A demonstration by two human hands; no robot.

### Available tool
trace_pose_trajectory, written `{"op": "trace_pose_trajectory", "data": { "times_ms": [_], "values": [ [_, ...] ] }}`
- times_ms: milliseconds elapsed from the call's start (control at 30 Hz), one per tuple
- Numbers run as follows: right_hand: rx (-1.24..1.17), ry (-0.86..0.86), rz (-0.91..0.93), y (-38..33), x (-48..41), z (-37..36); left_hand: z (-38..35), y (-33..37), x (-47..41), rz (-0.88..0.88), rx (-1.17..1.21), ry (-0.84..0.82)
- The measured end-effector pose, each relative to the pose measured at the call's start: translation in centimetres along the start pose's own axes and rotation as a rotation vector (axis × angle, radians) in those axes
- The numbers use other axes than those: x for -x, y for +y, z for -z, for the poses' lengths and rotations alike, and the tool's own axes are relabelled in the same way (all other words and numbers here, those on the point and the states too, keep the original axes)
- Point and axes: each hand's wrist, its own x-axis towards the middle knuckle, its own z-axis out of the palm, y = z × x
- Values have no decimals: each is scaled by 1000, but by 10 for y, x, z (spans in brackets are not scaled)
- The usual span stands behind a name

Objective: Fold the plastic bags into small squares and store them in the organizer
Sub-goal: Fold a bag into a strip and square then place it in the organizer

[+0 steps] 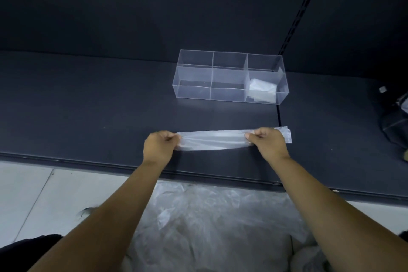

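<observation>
A clear plastic bag (215, 140), folded into a long narrow strip, lies across the dark shelf (88, 106). My left hand (159, 147) pinches its left end. My right hand (267, 142) pinches it near the right end, and a short piece of the strip sticks out past that hand. Behind the strip stands a clear organizer (229, 76) with several compartments. A folded white bag (262, 90) sits in its front right compartment; the other compartments look empty.
A heap of crumpled clear plastic bags (209, 223) lies below the shelf's front edge, between my forearms. A dark object (397, 121) sits at the far right of the shelf. A slotted upright rail (304, 6) runs up the back wall.
</observation>
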Motion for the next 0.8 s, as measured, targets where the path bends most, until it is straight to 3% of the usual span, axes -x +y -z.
{"op": "trace_pose_trajectory", "data": {
  "times_ms": [100, 200, 267, 300, 367, 433, 500, 533, 600, 667, 733, 800],
  "values": [
    [36, 50, -27, 0, -4, -6, -8, 4, 7, 6, -158, 146],
    [85, 57, -20, 0, -8, -7, -26, 14, 26, -274, -288, 407],
    [126, 55, -1, 0, -8, -6, -49, 19, 40, -541, -340, 263],
    [150, 53, 6, 0, -8, -7, -60, 19, 46, -580, -390, 131],
    [194, 42, 2, -4, -6, -8, -77, 11, 49, -495, -547, -24],
    [257, 107, 3, -10, 1, -9, -86, 0, 46, -404, -731, -21],
    [390, 289, 210, -14, 13, -16, -90, -5, 45, -380, -822, -6],
    [421, 300, 378, -16, 23, -23, -91, -5, 44, -371, -836, -11],
    [439, 46, 624, -17, 44, -44, -93, -6, 42, -344, -858, -39],
    [515, -246, 670, -6, 56, -61, -92, -9, 41, -353, -891, -53],
    [661, -298, 630, 13, 51, -59, -90, -10, 40, -377, -866, -46],
    [776, -229, 583, 29, 36, -39, -88, -10, 40, -396, -822, -32]
  ]
}}
